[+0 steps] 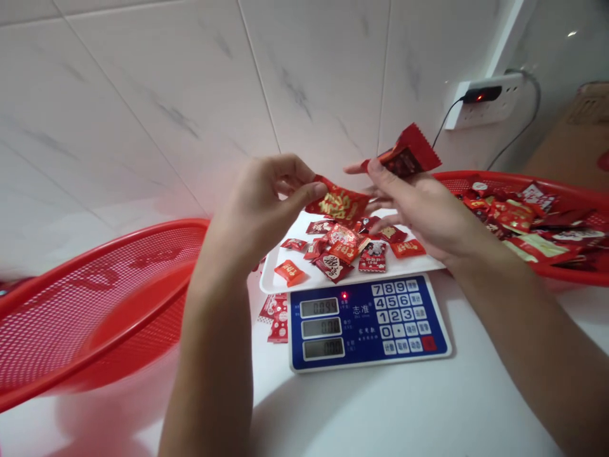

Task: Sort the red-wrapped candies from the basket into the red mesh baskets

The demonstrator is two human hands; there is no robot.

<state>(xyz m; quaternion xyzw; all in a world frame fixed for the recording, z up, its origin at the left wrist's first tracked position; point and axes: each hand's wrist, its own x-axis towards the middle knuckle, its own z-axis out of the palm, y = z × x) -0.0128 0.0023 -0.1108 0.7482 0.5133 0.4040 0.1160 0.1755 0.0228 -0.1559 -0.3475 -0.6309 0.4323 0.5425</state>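
Left hand (259, 203): grip is pinching shut, thumb against forefinger, on the left edge of the red-and-gold candy packet (339, 203). I'm holding that packet in the air just above the white tray (276, 273). Right hand (419, 209): grip is closing on the dark red candy packet (406, 155), which is sticking up past my fingers. My lower fingers are reaching the right end of the red-and-gold one, though I can't tell whether they're clamping it. The tray is sitting on the digital scale (366, 320), with a loose pile of wrapped candies (342, 247) on it. The scale's red LED is glowing; the readout digits are too small to read for sure. Two more packets (276, 314) are lying on the bench (428, 412) just left of the scale. The left red mesh basket (71, 304) is sitting tilted beside my left forearm. The right red basket (523, 184) is holding more candies behind my right wrist. The power strip (485, 98) is sitting against the wall with one plug in it.
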